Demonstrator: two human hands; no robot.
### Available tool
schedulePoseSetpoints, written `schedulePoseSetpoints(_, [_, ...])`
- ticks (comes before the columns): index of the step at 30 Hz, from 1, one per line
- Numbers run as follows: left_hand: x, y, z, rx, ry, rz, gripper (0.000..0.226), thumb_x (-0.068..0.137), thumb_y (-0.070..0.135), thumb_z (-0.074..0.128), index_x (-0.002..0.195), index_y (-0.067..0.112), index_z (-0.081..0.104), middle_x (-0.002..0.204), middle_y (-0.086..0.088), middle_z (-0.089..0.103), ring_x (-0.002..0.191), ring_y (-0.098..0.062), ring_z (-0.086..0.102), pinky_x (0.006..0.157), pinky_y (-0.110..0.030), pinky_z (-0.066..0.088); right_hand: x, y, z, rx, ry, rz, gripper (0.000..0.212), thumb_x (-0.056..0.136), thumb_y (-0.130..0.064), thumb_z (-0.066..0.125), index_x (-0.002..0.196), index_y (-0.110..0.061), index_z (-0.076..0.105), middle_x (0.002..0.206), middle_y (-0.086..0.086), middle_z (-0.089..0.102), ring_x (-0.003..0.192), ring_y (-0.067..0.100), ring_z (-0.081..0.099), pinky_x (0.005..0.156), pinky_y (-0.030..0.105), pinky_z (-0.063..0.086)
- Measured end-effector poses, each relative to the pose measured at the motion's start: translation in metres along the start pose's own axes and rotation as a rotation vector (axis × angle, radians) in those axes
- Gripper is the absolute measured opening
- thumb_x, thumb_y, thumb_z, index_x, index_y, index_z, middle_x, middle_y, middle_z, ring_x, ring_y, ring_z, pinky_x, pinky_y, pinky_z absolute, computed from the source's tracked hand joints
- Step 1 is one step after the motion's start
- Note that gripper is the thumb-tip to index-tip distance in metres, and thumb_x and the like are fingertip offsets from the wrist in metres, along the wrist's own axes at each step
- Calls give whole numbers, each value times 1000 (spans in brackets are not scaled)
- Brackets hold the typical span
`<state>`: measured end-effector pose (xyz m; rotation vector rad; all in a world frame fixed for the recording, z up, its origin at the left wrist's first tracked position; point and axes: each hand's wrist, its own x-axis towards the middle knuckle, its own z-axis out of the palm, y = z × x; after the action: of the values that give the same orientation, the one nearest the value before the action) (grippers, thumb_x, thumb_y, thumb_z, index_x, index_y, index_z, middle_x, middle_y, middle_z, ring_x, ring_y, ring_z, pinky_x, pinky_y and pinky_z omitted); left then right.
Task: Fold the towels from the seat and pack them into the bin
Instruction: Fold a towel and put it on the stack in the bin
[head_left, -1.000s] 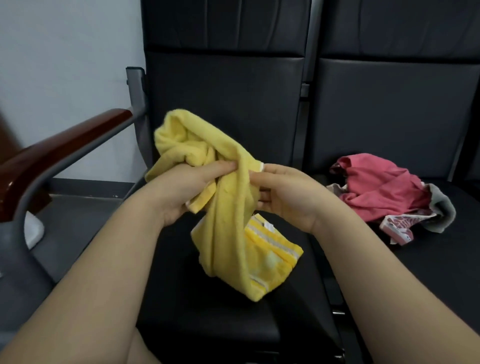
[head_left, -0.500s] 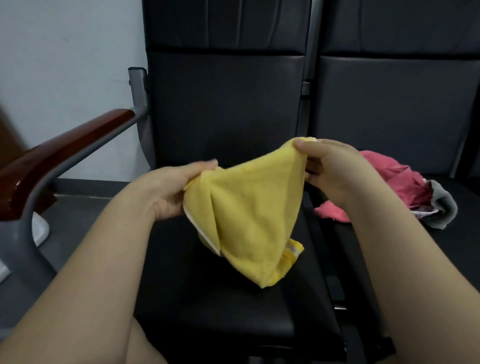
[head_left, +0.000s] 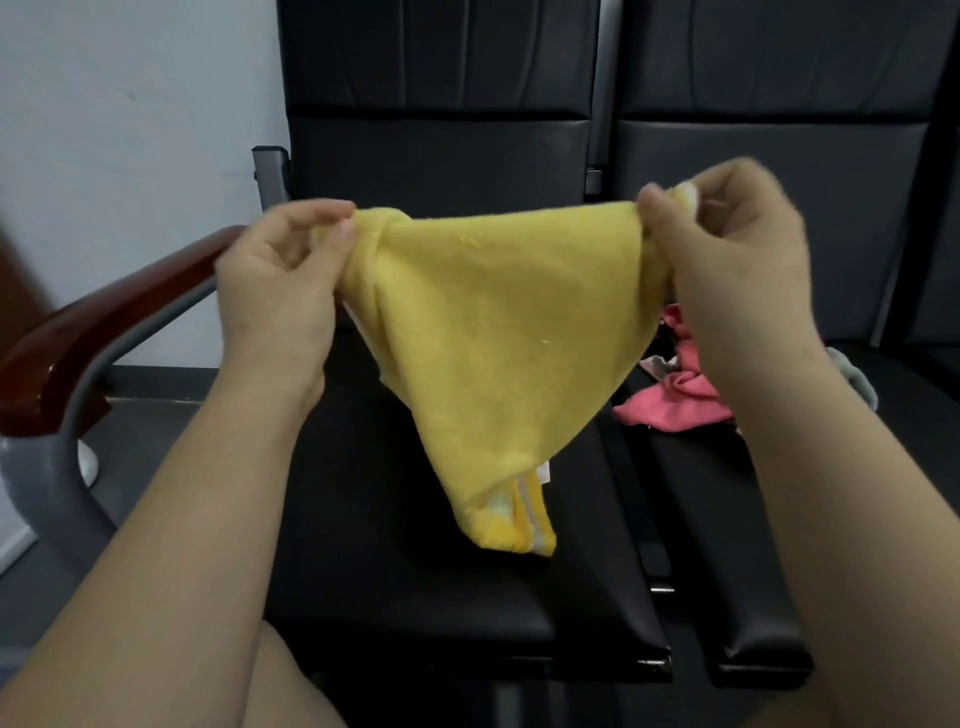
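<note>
- Yellow towel (head_left: 493, 338) hung in the air above the black seat (head_left: 415, 582), stretched along its top edge between the two hands; it sagged to a point below, where a striped hem bunched; it looked clear of the cushion.
- Left hand (head_left: 280, 291) pinched the towel's left corner between thumb and curled fingers; right hand (head_left: 727, 260) pinched the right corner the same way, a bit of pale hem poking out above its fingers; neither held anything else.
- Pink towel (head_left: 675, 402) lay crumpled on the neighbouring seat, partly hidden behind the right forearm, with a grey cloth (head_left: 857, 384) just beside it; a wooden armrest (head_left: 104, 322) stood to the left; the bin was not in view.
- By its look the towel was light, soft terry, limp with no stiffness of its own; it would likely droop wherever unsupported and cling a little rather than slip; nothing about it seemed fragile.
- Corners and hemmed edges seemed the best places to take hold, since a hem is firmer and gives a straight line to fold along; a grip in the middle would probably only bunch it.
</note>
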<state>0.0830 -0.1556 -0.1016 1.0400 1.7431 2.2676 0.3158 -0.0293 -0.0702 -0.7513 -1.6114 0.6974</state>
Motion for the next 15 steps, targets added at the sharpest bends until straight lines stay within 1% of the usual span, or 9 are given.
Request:
schedulePoseSetpoints(1, [2,2,-3,48,75,69,14,96,19,65,99,29,73,94,8,73,93,-7,69,89,-32,58,0,-4,-2,44,37,-25,23,92,-35,66,90,-15,54,76,-3,55,69,8,50,62,34,48])
schedulePoseSetpoints(3, [6,2,-11,125,216,140,16,96,18,58,98,28,70,77,11,63,72,-1,59,73,-23,53,2,-6,-7,79,93,-52,22,93,-34,65,86,-19,50,76,1,52,68,14,49,60,41,49])
schedulePoseSetpoints(4, [7,0,-14,187,252,131,19,96,17,54,97,28,70,75,12,59,68,0,54,68,-22,50,3,-3,-8,71,116,-38,22,93,-34,64,84,-21,49,76,1,51,68,14,49,60,42,49])
schedulePoseSetpoints(6, [11,-5,-19,357,217,-3,25,97,15,49,98,27,71,85,10,64,72,0,55,66,-24,48,7,10,-9,25,137,45,21,93,-34,64,88,-19,50,77,-3,53,66,9,51,60,36,51])
schedulePoseSetpoints(8, [11,-12,-22,531,88,-198,26,96,15,52,98,30,73,101,6,68,87,-7,59,66,-25,46,13,24,-10,-15,35,219,20,93,-32,65,92,-16,53,81,2,59,58,8,57,57,31,54])
schedulePoseSetpoints(10, [12,-20,-24,733,-143,-335,24,94,15,59,103,31,74,109,5,66,99,-15,59,76,-30,45,17,37,-7,-41,-188,437,19,93,-26,68,91,-14,54,80,13,64,54,17,64,57,33,58])
schedulePoseSetpoints(12, [9,-26,-24,970,-437,-470,28,94,13,65,117,27,71,113,4,59,105,-16,52,89,-32,41,17,48,0,-38,-388,593,18,93,-18,69,91,-9,54,82,21,67,61,27,71,62,37,61])
schedulePoseSetpoints(13, [9,-31,-23,1066,-549,-526,33,93,11,66,124,25,69,118,1,57,109,-18,52,94,-34,42,17,54,5,-35,-440,632,17,93,-16,69,93,-7,55,85,24,69,67,31,74,68,40,62])
schedulePoseSetpoints(15, [14,-43,-20,1110,-588,-562,43,92,4,66,129,25,66,125,-4,59,110,-22,58,100,-39,48,17,63,17,-17,-465,641,17,92,-14,69,94,-6,55,88,24,71,75,32,75,77,43,61])
